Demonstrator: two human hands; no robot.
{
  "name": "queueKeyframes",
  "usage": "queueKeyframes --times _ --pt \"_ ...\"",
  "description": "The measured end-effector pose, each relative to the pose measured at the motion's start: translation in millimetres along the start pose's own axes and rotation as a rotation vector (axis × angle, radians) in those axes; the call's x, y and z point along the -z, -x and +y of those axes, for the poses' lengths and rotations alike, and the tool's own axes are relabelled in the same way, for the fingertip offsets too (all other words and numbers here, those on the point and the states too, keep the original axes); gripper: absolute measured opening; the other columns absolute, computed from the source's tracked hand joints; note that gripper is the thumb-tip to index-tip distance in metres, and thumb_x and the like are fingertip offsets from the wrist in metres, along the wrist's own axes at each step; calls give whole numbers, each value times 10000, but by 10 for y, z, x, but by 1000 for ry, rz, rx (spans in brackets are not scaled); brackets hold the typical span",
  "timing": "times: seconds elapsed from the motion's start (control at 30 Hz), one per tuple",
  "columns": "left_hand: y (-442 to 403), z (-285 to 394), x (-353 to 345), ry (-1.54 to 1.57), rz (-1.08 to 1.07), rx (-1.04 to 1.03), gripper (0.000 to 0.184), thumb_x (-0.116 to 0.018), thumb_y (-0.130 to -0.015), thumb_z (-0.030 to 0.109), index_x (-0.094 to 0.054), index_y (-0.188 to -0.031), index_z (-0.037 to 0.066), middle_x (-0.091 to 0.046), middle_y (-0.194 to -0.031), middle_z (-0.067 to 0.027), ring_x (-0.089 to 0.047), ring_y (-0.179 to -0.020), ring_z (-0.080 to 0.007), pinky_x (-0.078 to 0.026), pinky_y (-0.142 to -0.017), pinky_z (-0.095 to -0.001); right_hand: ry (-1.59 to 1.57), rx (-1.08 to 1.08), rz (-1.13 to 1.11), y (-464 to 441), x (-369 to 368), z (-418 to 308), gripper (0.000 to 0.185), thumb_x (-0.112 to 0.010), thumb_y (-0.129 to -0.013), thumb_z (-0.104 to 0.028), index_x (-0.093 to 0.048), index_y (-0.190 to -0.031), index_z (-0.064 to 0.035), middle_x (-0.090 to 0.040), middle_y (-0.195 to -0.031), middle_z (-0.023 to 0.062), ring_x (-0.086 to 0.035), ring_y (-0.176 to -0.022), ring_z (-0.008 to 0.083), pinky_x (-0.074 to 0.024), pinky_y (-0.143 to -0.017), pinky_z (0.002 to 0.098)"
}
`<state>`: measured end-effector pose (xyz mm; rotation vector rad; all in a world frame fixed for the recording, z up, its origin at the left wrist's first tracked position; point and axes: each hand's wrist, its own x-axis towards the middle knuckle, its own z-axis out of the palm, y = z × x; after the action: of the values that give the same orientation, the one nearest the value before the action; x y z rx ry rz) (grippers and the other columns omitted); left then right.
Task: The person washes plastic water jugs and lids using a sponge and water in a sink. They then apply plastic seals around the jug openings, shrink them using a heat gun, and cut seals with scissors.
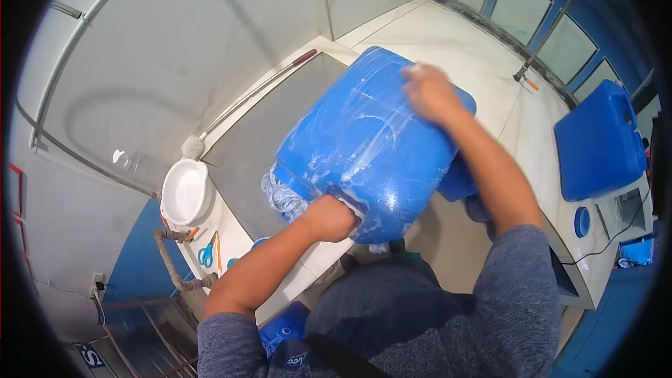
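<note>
A large blue jerrycan (pixel 364 140) lies tilted over the edge of the counter, its surface wet and streaked with white suds. Near its lower end, my left hand (pixel 329 219) is wrapped round the can's handle. At the upper right of the can, my right hand (pixel 432 92) presses on the soapy side with bent fingers. A bit of white shows at its fingertips, but blur hides what it is. Crumpled clear plastic (pixel 283 196) sticks out beside the can's left end.
On the left stand a white basin (pixel 186 192), a long-handled brush (pixel 259 91) and teal scissors (pixel 206 255). Another blue jerrycan (pixel 600 141) and a round blue cap (pixel 582 222) sit on the right counter. A tap (pixel 521 73) juts out at upper right.
</note>
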<state>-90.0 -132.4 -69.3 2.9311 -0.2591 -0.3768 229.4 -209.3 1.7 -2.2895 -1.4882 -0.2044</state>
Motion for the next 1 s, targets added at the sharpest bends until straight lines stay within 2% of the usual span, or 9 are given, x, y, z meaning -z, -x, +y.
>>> queueKeyframes --times 0.1,0.2,0.27,0.3,0.37,0.63,0.73,0.8,1.0 --pt "56 -95 -105 -58 -75 19 161 -621 -801 238 -718 -783 111 -691 -720 -138 -694 -693 -352 -552 -611 -472 -167 492 -252 595 31 -1009 336 -582 -905 -198 -683 -1211 -102 -654 -1135 203 -595 -1105 367 -439 -1028 480" --pt "165 -125 -133 67 201 -16 193 -681 -765 291 -699 -746 100 -676 -684 -142 -686 -678 -355 -538 -592 -472 -222 575 -47 648 -12 -753 323 -573 -919 -217 -684 -1200 -103 -647 -1164 195 -578 -1152 386 -413 -1068 482" --pt "230 -19 151 136 149 226 218 -744 -731 282 -711 -824 88 -695 -745 -153 -692 -722 -366 -553 -641 -466 -463 50 40 314 89 -194 348 -546 -967 -256 -665 -1254 -98 -605 -1287 199 -517 -1276 388 -343 -1140 479" --pt "213 -57 143 139 152 240 218 -744 -731 282 -711 -824 88 -695 -745 -153 -692 -722 -366 -553 -641 -466 -469 62 33 290 -193 -121 348 -546 -967 -256 -665 -1254 -98 -605 -1287 199 -517 -1276 388 -343 -1140 479" --pt "160 -252 159 521 650 182 279 -774 -714 214 -721 -952 80 -720 -854 -171 -703 -798 -375 -568 -708 -432 -603 19 262 198 -999 31 400 -515 -1012 -290 -617 -1328 -66 -532 -1407 203 -438 -1376 372 -297 -1174 440" --pt "-81 -645 416 691 698 719 271 -701 -838 169 -688 -1089 66 -725 -982 -174 -702 -895 -347 -541 -814 -391 -921 374 -167 -555 -780 -830 392 -639 -966 -287 -637 -1291 -68 -537 -1364 213 -478 -1337 340 -368 -1119 417" --pt "-162 -900 412 640 804 870 353 -717 -838 245 -670 -1136 61 -715 -975 -214 -698 -892 -383 -547 -798 -419 -954 220 -314 -1075 -913 -877 384 -705 -920 -274 -647 -1235 -62 -576 -1263 160 -548 -1225 278 -420 -1060 388" --pt "-183 -1133 224 545 871 999 385 -738 -835 276 -663 -1139 51 -715 -966 -212 -696 -868 -371 -542 -790 -427 -1439 -10 -635 -1390 -1017 -1101 498 -776 -854 -321 -599 -1233 -50 -581 -1181 124 -578 -1129 219 -502 -937 366" --pt "-175 -1327 166 460 784 1212 474 -740 -837 364 -646 -1160 31 -709 -990 -235 -688 -868 -397 -532 -803 -464 -1238 185 -1062 -1610 -1216 -2517 551 -747 -825 -215 -512 -1299 -62 -603 -1097 79 -608 -983 183 -550 -798 355"
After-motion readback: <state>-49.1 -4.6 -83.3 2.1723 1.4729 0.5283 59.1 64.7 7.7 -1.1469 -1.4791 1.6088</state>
